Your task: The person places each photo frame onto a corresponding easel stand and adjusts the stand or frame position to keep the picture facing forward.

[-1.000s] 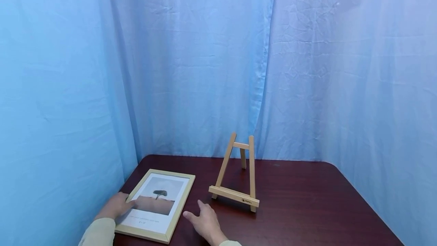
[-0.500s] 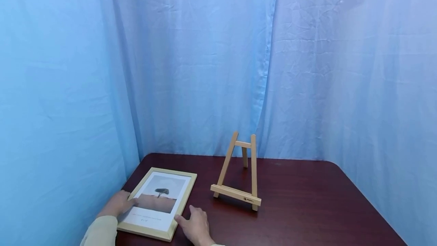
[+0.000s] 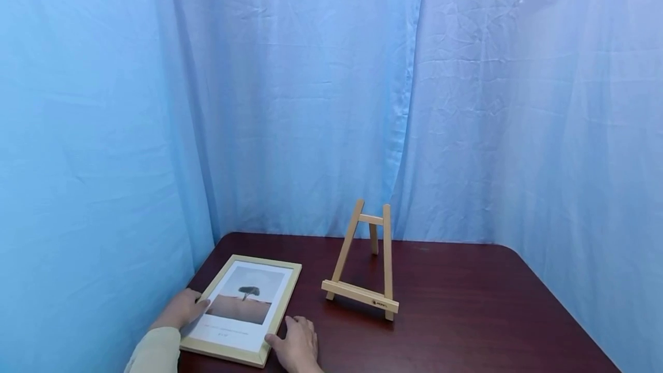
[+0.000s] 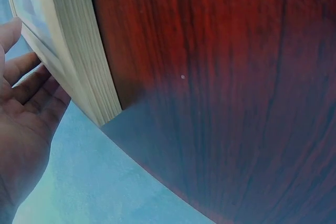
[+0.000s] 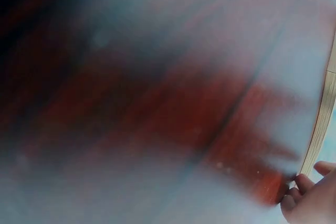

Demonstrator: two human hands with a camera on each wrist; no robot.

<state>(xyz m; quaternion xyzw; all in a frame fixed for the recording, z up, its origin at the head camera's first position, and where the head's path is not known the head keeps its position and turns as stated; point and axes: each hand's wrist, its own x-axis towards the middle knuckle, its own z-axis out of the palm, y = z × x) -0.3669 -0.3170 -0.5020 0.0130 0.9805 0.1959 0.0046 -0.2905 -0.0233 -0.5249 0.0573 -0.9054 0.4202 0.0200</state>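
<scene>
A pale wooden picture frame [image 3: 282, 307] with a tree print lies face up at the left of the dark red table. My left hand [image 3: 182, 309] grips its left side, thumb over the top face; in the left wrist view the fingers of that hand [image 4: 29, 98] reach below the frame's edge [image 4: 84, 51]. At the near right corner my right hand [image 3: 296, 343] pinches the other side, its thumb on the rim. Curled fingers of the right hand [image 5: 315, 195] meet the frame's side [image 5: 320, 121] in the right wrist view.
A small wooden easel [image 3: 359, 292] stands upright to the right of the frame, its ledge facing me. Blue curtains [image 3: 311, 102] hang behind and on both sides of the table [image 3: 466, 304]. The table's left edge runs close beside my left hand.
My right hand has moved left from beside the frame onto its right edge and its fingers have closed there. The left hand keeps its hold; the whole view has shifted slightly.
</scene>
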